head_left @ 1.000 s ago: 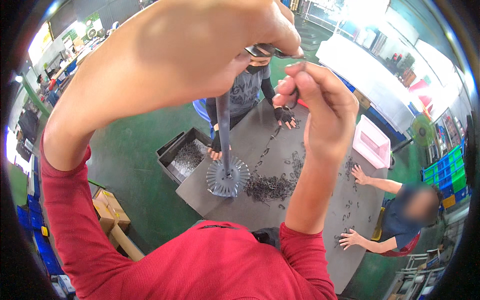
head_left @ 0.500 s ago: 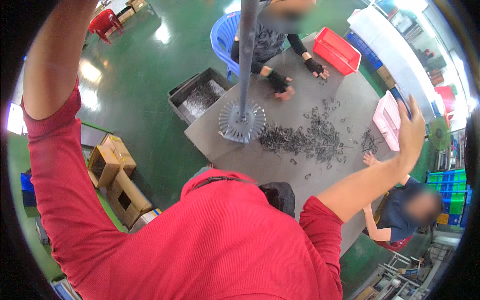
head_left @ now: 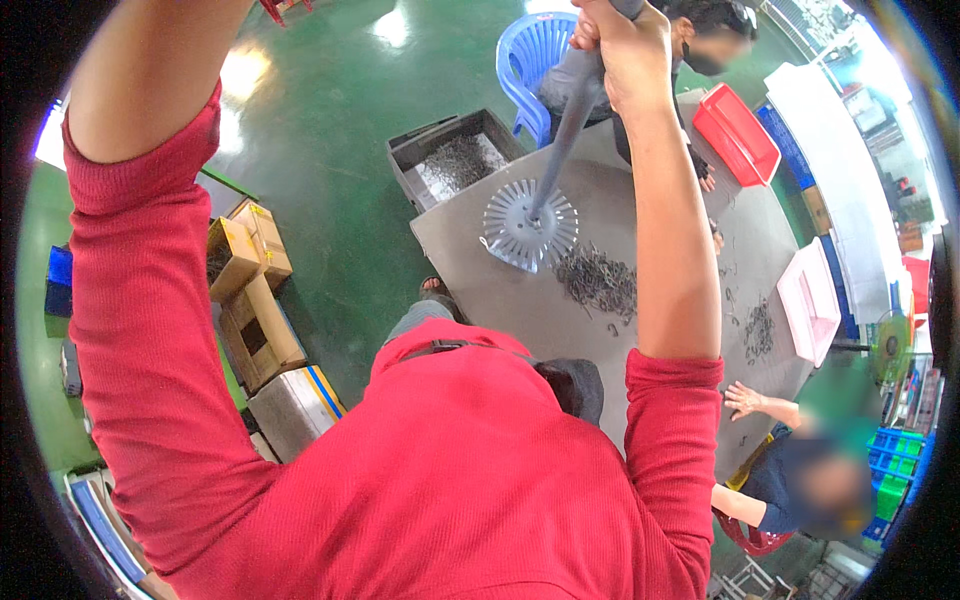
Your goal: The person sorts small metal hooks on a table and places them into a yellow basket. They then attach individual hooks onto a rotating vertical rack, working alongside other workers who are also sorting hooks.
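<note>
Moved since half a second ago: my right fingers (head_left: 586,38), then spread open out near the pink basket, now up on the pole (head_left: 568,128). They're wrapped around it near the top edge of view, narrow, holding it. Left forearm (head_left: 150,75) goes up past the top edge, as before; left fingers out of view, can't tell if wide, narrow or holding.

Pole rises, tilted in view, from its round slotted base (head_left: 512,232), which sits on the gray tabletop (head_left: 462,245) near the corner by the dark bin (head_left: 402,180). Main clip pile (head_left: 594,278) lies just beside the base, on its right, partly hidden by my right forearm (head_left: 678,230). Smaller clip pile (head_left: 759,332) farther right, near the pink basket (head_left: 810,300). Red basket (head_left: 738,138) at the far side.

One co-worker's bare hand (head_left: 744,400) rests on the right side, fingers spread. Another's gloved hand (head_left: 706,172) shows past my forearm. Blue chair (head_left: 515,65) behind the pole, cardboard boxes (head_left: 240,322) on the floor, left.
</note>
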`<action>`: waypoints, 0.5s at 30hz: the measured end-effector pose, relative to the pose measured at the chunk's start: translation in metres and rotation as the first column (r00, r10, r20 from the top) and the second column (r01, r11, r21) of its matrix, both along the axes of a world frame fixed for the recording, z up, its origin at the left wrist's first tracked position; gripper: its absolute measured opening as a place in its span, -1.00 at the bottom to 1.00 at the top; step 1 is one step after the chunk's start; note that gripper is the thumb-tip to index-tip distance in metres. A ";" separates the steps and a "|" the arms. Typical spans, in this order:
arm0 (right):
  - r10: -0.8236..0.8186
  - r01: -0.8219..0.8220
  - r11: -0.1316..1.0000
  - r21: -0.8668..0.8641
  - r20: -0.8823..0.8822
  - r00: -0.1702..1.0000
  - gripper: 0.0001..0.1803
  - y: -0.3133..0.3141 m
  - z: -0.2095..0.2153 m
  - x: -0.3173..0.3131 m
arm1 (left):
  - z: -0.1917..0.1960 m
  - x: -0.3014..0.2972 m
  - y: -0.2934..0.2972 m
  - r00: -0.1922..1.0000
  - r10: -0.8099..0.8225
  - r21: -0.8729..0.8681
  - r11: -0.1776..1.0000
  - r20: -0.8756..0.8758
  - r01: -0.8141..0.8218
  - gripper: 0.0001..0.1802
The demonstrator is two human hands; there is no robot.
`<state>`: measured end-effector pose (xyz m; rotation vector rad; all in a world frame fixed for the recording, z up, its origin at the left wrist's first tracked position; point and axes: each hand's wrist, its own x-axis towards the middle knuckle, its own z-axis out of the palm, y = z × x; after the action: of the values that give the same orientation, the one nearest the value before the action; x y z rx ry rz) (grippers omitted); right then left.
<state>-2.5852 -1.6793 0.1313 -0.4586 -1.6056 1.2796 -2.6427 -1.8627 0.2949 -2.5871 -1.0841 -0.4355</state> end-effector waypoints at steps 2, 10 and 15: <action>-0.022 0.017 0.997 -0.080 -0.066 0.998 -0.63 -0.006 0.013 -0.020 | 0.000 -0.021 0.002 1.000 0.002 -0.009 1.000 -0.010 -0.002 -0.61; 0.000 -0.027 0.980 -0.195 -0.138 0.990 -0.64 0.018 0.049 -0.143 | 0.011 -0.135 0.030 0.998 -0.034 -0.037 0.999 -0.052 0.032 -0.57; 0.123 -0.158 0.964 -0.215 -0.168 0.978 -0.63 0.025 0.054 -0.218 | 0.023 -0.189 0.039 0.995 -0.019 -0.041 0.999 -0.098 0.015 -0.53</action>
<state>-2.8028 -1.6548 0.1854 -0.3807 -1.3893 1.5784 -2.8319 -1.8241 0.3182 -2.6240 -1.0492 -0.2894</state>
